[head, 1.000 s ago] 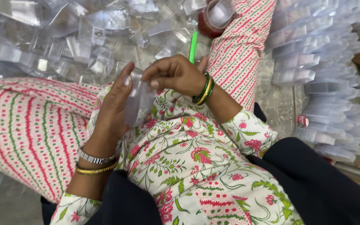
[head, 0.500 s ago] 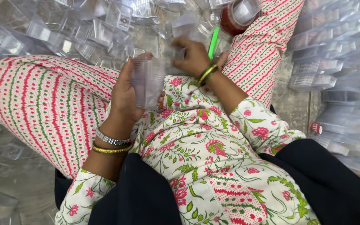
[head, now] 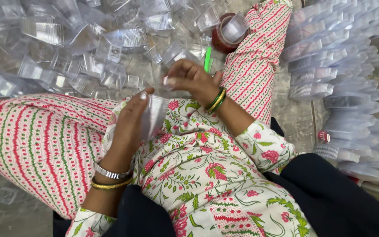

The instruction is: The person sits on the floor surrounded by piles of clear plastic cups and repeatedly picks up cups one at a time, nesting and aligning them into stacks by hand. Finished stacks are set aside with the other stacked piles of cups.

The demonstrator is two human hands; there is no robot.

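My left hand (head: 130, 120) grips a stack of clear plastic box pieces (head: 153, 115) upright over my lap. My right hand (head: 189, 77) is a little further out, above the edge of the heap of loose clear plastic boxes (head: 80, 48) on the floor, with its fingers curled down on a small clear piece that I can barely make out. Bangles ring both wrists. My legs in striped trousers are folded to either side of the lap.
Rows of stacked clear boxes (head: 343, 83) lie on the right. A dark red roll of tape (head: 224, 37) with a clear box on it sits by my right knee, beside a green pen (head: 207, 58). A small red-and-white item (head: 323, 136) lies near the stacks.
My right hand has left the stack and reached out toward the heap. My left hand has kept the stack and lowered slightly toward my lap.
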